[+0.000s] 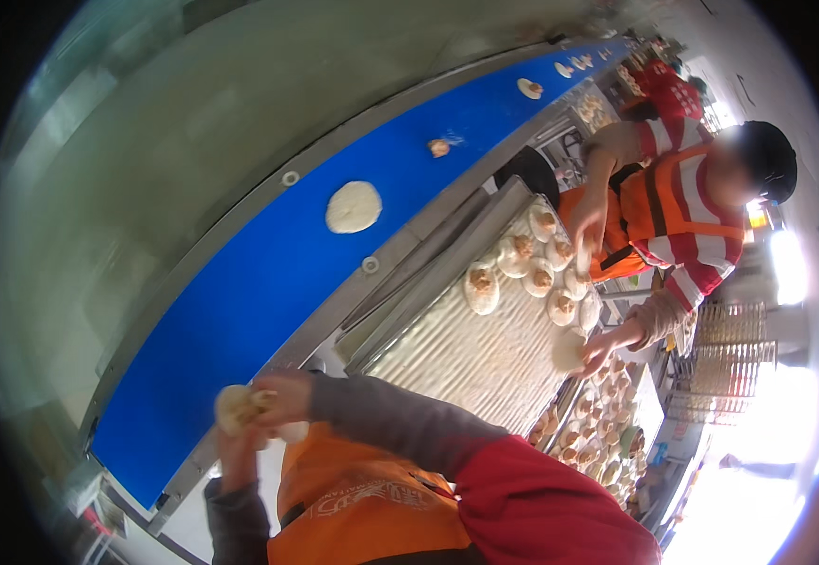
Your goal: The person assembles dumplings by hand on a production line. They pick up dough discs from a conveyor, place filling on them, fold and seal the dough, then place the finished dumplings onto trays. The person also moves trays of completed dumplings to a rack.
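Near the lower end of the blue conveyor belt (pixel 216 330), my two hands are together around a round of dough (pixel 232 409) with some brownish filling showing on it. My left hand (pixel 237 452) holds the dough from below. Coming across from the right, my right hand (pixel 284 397) has its fingers closed at the dough's edge, beside the filling. A second pale piece (pixel 293 432), probably dough, shows just under my right hand; whether a hand grips it is unclear. A flat dough round (pixel 354 207) lies alone on the belt farther up.
Up the belt are a lump of filling (pixel 438 148) and a filled dough round (pixel 530 88). At my right is a ridged tray (pixel 466 353) with filled rounds at its far end. A co-worker (pixel 678 212) in an orange apron handles dough there. Stacked racks (pixel 734 353) stand behind.
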{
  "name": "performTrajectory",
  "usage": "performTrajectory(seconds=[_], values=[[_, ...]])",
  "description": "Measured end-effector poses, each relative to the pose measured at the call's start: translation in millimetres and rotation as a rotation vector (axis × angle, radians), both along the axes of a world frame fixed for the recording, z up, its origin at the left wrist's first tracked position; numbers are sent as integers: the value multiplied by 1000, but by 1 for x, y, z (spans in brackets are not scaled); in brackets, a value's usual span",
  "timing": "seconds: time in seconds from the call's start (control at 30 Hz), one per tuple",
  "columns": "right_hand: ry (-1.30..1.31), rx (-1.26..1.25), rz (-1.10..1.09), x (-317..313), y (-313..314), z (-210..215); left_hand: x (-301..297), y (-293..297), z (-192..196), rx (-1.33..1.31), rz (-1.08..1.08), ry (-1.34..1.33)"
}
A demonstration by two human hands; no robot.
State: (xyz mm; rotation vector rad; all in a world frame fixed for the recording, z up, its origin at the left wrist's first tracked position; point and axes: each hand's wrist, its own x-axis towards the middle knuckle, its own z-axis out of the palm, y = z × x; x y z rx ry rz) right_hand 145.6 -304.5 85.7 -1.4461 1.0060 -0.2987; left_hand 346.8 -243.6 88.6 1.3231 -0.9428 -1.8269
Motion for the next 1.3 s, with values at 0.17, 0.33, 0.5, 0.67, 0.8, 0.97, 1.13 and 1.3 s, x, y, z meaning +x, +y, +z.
performTrajectory(seconds=[0.17,0.33,0.5,0.67,0.8,0.97,1.13,1.3], values=[[41,236,-436,-153,81,30,-147,-14,17,141,-298,353],[212,-15,-815,-227,141,64,-261,-21,19,215,-612,388],[202,43,-1030,-289,173,69,-296,-32,6,330,-511,436],[604,-288,-1128,-376,133,27,-326,-43,-17,-310,-832,-68],[1158,-354,-952,-407,104,-5,-349,-53,-11,-1069,-709,-440],[1393,-433,-883,-391,100,22,-282,-67,5,-1030,-417,-325],[223,-682,-669,-248,10,14,-58,-107,-20,-948,0,-1291],[480,-939,-208,-75,-85,-49,71,-104,-57,-347,-37,-1259]])
